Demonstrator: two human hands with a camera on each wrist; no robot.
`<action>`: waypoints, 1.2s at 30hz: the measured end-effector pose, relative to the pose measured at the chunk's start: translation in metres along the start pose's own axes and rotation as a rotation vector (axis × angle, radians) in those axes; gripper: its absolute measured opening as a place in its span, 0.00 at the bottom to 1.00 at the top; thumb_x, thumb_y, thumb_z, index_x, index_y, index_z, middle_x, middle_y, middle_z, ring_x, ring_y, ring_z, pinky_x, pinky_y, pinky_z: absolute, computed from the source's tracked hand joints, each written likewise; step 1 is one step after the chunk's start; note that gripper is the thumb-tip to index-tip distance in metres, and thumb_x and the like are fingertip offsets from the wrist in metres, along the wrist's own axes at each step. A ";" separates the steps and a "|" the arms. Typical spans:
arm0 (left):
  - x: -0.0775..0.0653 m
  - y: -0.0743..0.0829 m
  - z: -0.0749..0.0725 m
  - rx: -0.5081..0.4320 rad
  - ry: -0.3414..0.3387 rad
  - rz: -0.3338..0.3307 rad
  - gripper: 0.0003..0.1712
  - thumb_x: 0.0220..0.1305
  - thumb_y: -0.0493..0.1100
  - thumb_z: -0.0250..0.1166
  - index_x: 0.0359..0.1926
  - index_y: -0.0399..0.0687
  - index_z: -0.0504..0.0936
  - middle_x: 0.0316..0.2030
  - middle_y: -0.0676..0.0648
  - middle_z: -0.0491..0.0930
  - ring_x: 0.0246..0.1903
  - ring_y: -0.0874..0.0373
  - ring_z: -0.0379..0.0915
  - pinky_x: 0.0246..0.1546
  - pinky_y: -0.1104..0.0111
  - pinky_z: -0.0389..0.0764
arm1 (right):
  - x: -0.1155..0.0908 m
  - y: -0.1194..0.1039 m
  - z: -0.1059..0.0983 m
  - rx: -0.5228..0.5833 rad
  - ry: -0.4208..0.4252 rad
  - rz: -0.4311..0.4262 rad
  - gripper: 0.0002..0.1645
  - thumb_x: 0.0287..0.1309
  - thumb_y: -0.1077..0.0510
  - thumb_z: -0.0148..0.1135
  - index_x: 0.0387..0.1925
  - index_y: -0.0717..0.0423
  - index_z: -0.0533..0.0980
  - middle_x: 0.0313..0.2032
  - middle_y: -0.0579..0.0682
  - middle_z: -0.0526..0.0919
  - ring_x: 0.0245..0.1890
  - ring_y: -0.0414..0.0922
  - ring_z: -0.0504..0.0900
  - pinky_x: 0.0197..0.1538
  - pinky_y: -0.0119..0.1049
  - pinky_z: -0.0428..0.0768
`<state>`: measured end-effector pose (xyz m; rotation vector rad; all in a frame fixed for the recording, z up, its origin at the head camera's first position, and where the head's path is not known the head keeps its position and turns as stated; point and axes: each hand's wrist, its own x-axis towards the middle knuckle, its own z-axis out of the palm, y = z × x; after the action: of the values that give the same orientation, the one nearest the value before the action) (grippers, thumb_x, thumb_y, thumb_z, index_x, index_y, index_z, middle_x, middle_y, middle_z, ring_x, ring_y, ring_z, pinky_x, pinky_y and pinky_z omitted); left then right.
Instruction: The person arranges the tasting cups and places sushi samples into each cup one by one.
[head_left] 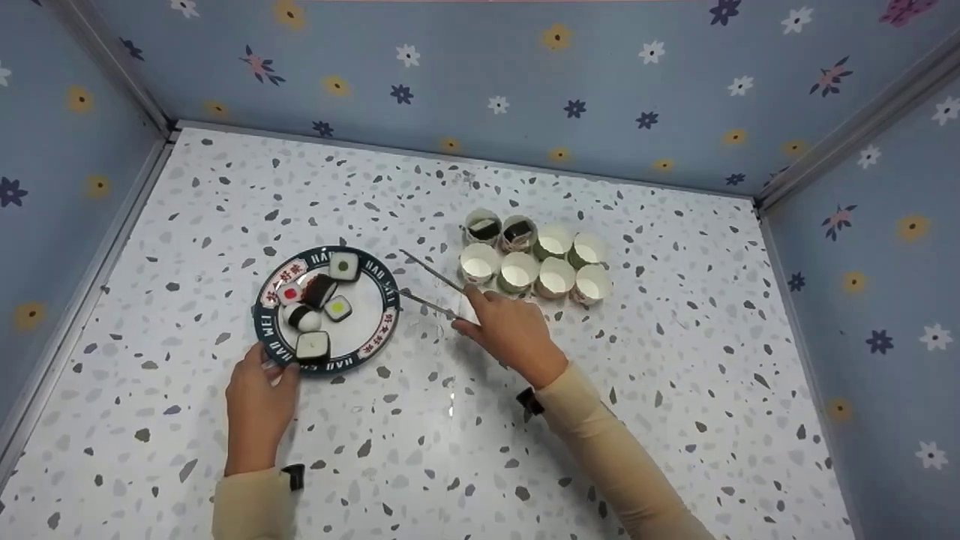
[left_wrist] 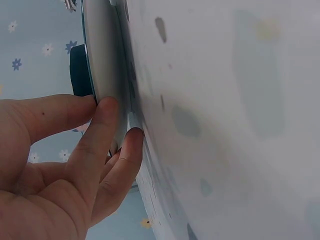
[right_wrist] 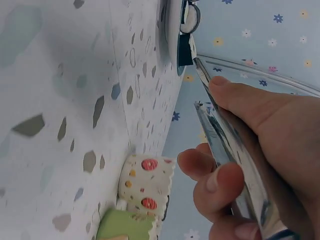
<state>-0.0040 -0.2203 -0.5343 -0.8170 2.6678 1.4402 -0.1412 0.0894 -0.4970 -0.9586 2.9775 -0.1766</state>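
My left hand (head_left: 259,409) pinches the near-left rim of a round plate (head_left: 264,321) between thumb and fingers; the left wrist view shows the plate's pale underside (left_wrist: 104,45) beside the fingers. On the plate lie several toy sushi pieces, among them a white-topped roll (head_left: 313,345), a dark-banded piece (head_left: 303,318) and a green-centred roll (head_left: 344,265). My right hand (head_left: 517,337) grips metal tongs (right_wrist: 239,165). The two tong arms (head_left: 431,303) stand apart with nothing between their tips, pointing left toward the plate's right rim.
Several paper baking cups (head_left: 555,276) stand in two rows right of the plate, beyond the right hand. Two back-row cups hold dark-banded sushi pieces (head_left: 485,228). Flowered panels (head_left: 487,75) wall the speckled table (head_left: 420,450) at the back and sides.
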 end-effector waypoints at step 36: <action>0.001 0.001 0.001 0.000 -0.003 -0.028 0.37 0.71 0.38 0.57 0.73 0.25 0.54 0.63 0.26 0.65 0.58 0.36 0.72 0.61 0.48 0.68 | 0.048 -0.039 0.016 -0.029 -0.038 -0.094 0.27 0.66 0.35 0.59 0.53 0.50 0.75 0.29 0.48 0.83 0.24 0.45 0.80 0.23 0.40 0.77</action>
<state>-0.0053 -0.2193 -0.5336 -0.8481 2.6434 1.4338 -0.1572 0.0284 -0.5070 -1.0923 2.9104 -0.1150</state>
